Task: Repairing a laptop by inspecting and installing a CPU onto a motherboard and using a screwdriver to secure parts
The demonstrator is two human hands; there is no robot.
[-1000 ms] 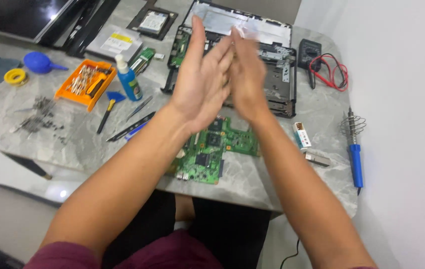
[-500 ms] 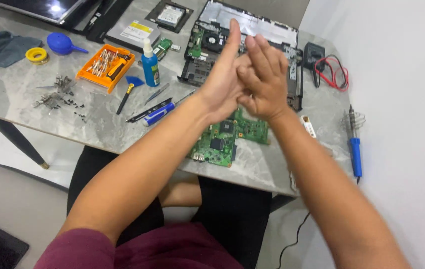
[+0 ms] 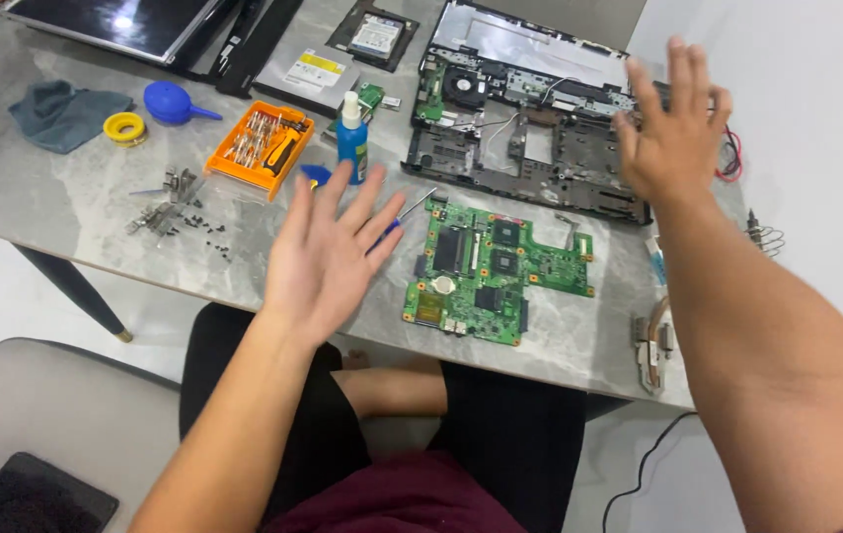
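Left hand point(image 3: 328, 252) grip spread open, empty, right hand point(image 3: 671, 128) likewise, above green motherboard point(image 3: 496, 266).

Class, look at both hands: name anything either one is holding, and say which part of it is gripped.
Nothing is held. The left hand and right hand are both open with fingers spread, raised above the table.

Bright, even indoor light; glare on the laptop screen point(image 3: 125, 25); hands slightly motion-blurred.
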